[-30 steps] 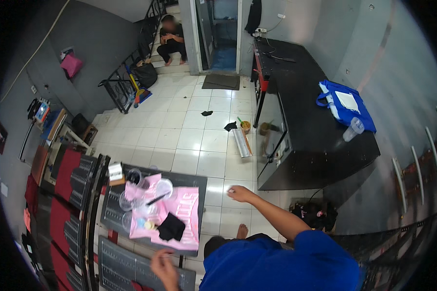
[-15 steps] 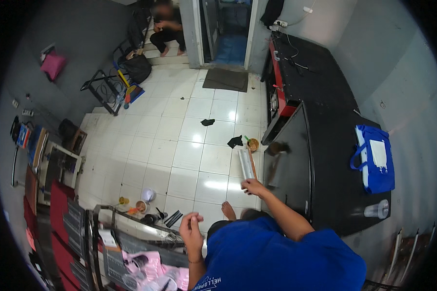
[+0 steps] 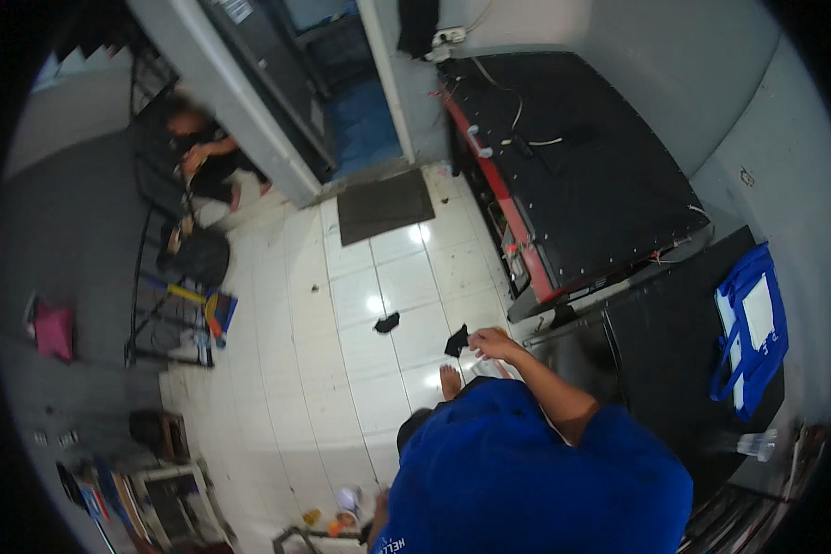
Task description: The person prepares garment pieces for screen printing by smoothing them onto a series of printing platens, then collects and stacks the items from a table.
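My right hand is in front of me with its fingers closed, beside a black scrap of cloth on the floor. Just below the hand, partly covered by my forearm and blue shirt, shows a pale bar with a reddish-brown edge; most of its length is hidden. Only a small part of my left hand shows low down at the shirt's edge, and its fingers cannot be made out. Another black scrap lies on the tiles further left.
At the right stand a black-topped table with a red edge and a dark cabinet carrying a blue bag and a clear cup. A dark mat lies by the doorway. Another person sits at the far left, behind a black frame.
My view has turned and shifted toward the table. The right hand has come in nearer the black scrap, and the bar is now mostly hidden. My left hand has dropped almost out of sight.
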A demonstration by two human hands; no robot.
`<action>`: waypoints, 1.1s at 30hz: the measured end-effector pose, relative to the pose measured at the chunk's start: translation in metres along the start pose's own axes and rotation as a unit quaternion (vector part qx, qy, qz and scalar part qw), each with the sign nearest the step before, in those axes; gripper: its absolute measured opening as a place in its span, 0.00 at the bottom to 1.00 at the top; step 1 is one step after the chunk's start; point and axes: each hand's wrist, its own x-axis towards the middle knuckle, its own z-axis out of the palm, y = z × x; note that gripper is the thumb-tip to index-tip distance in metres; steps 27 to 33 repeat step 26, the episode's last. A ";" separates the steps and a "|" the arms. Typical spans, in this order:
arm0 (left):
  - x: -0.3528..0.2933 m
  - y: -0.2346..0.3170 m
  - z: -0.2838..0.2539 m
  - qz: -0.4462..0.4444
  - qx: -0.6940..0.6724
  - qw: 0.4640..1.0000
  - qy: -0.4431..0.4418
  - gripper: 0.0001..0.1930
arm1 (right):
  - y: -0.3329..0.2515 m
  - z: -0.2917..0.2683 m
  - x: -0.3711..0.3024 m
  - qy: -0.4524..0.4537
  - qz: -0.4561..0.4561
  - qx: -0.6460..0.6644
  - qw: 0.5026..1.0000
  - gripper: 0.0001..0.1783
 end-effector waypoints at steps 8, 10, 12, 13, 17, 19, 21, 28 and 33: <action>0.180 0.131 -0.115 -0.143 -0.234 0.936 -0.220 0.18 | -0.209 -0.202 0.107 0.204 -0.148 0.090 0.963 0.15; 0.255 0.158 -0.155 -0.129 -0.251 0.934 -0.217 0.17 | -0.231 -0.267 0.125 0.284 -0.186 0.095 0.936 0.15; 0.343 0.181 -0.206 -0.126 -0.291 0.927 -0.200 0.17 | -0.247 -0.328 0.143 0.372 -0.139 0.168 0.902 0.15; 0.391 0.189 -0.236 -0.136 -0.339 0.913 -0.183 0.16 | -0.251 -0.352 0.153 0.417 -0.128 0.168 0.884 0.15; 0.626 0.295 -0.428 -0.003 -0.518 0.854 -0.038 0.12 | -0.193 -0.486 0.188 0.619 -0.040 0.043 0.783 0.17; 0.670 0.365 -0.531 0.050 -0.505 0.861 0.017 0.16 | -0.221 -0.508 0.203 0.662 0.001 0.003 0.750 0.22; 0.682 0.455 -0.600 0.115 -0.460 0.879 0.048 0.17 | -0.236 -0.535 0.203 0.696 0.047 -0.002 0.716 0.26; 0.684 0.592 -0.620 0.122 -0.372 0.920 -0.025 0.18 | -0.223 -0.599 0.243 0.708 0.109 0.009 0.698 0.33; 0.684 0.592 -0.620 0.122 -0.372 0.920 -0.025 0.18 | -0.223 -0.599 0.243 0.708 0.109 0.009 0.698 0.33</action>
